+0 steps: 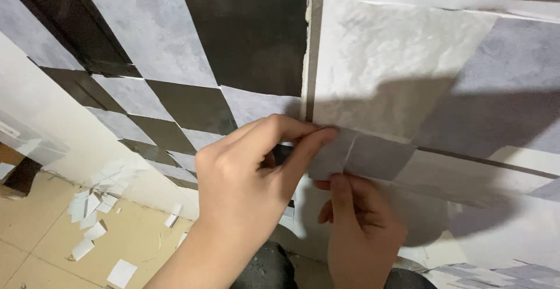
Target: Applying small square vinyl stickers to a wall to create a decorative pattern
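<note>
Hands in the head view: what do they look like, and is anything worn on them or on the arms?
Both hands are bare: no gloves, rings or watch can be seen on the left hand or the right hand. The left forearm is uncovered as far as the frame's lower edge, with no sleeve in sight. Fingernails are short and unpainted. Only the right wrist shows, also without a sleeve.

**Checkered walls meeting at a corner, tan floor strewn with paper**

You face a wall corner (307, 61) where two surfaces meet. Left of the corner, the wall (175, 44) carries a tilted checker of black and pale grey squares. Right of the corner, larger panels (385, 61) in whitish and grey tones run with a thin dark stripe (484, 162) crossing them, and a shadow falls across that side. Far below and left of the corner lies a tan floor (35, 230), scattered with white paper scraps (93, 207). A plain cream strip (70, 137) separates checker and floor.
</note>
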